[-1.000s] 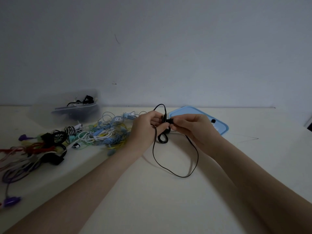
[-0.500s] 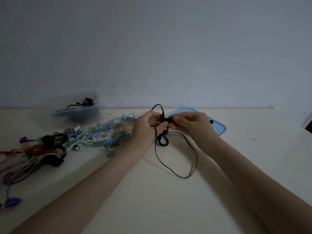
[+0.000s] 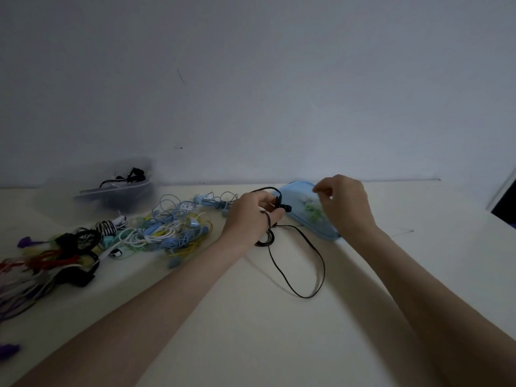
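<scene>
My left hand (image 3: 250, 216) grips a black earphone cable (image 3: 298, 263) near its earbud end, just above the cream table. A small coil hangs under the hand, and a long loop of the cable lies on the table toward me. My right hand (image 3: 344, 203) hovers to the right over a light blue lid (image 3: 296, 195), fingers loosely curled and holding nothing.
A tangle of blue, white and yellow earphones (image 3: 170, 227) lies left of my left hand. Further left sits a heap of red, black and purple cables (image 3: 55, 258). A clear plastic box (image 3: 117, 188) with black earphones stands by the wall.
My right hand let go of the black earphone cable and lifted away to the right, over the blue lid. The left hand keeps its grip in about the same place.
</scene>
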Demonstrator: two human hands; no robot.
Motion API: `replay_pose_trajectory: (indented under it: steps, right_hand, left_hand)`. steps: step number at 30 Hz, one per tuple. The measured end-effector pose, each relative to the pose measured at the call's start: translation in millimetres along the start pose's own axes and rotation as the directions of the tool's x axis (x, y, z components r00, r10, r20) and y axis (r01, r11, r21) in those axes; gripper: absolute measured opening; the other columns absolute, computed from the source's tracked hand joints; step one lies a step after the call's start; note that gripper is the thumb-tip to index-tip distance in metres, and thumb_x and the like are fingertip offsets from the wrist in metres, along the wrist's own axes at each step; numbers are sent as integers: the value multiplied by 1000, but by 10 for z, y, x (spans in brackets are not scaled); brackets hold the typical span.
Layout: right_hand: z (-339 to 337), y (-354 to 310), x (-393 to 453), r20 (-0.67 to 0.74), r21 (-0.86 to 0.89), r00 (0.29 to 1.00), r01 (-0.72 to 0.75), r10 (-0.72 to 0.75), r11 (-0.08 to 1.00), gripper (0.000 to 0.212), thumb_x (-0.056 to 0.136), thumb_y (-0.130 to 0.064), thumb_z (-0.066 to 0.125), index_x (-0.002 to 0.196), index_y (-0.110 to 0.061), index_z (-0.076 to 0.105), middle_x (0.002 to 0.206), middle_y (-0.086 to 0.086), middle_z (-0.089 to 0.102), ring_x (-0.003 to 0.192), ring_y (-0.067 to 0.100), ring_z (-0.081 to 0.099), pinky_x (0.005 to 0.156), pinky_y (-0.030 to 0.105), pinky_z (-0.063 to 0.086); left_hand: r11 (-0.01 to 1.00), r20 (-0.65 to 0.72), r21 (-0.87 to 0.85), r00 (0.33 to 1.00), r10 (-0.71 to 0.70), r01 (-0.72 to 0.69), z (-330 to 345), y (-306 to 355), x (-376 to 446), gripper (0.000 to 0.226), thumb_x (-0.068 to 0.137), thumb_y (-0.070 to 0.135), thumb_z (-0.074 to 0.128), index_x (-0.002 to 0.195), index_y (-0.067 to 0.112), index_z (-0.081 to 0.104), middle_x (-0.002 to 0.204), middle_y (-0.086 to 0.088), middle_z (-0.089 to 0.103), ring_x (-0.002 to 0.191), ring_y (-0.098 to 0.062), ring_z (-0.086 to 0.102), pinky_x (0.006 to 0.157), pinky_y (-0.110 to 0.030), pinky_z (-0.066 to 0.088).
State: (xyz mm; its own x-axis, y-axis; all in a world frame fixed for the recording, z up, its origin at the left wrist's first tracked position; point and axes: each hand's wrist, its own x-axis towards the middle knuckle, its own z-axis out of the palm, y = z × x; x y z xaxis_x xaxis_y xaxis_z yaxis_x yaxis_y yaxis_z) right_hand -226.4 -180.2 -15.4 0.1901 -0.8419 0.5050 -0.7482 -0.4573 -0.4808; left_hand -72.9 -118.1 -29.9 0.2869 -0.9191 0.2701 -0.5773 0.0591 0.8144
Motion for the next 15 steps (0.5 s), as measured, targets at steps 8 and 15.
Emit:
replay_pose_trajectory:
  steps: [8, 15]
  right_hand:
    - [-91, 359, 107, 160, -151, 969, -166, 190, 974, 29, 86, 4, 46, 101, -5, 70, 109, 17, 65, 102, 33, 59, 88, 34, 46]
    - [-136, 255, 111, 54, 61, 995, -92, 89, 994, 16, 83, 0, 58, 88, -1, 73, 85, 8, 70, 75, 20, 63, 65, 14, 47]
  left_hand:
    - [958, 82, 284, 996, 20, -43, 137, 122, 55, 24, 85, 26, 63, 108, 22, 67, 96, 2, 68, 88, -21, 62, 74, -28, 48]
    - [963, 233, 244, 971, 57, -115, -67, 77, 6, 48, 80, 25, 71, 125, 22, 56, 110, 6, 53, 92, -8, 53, 80, -19, 39]
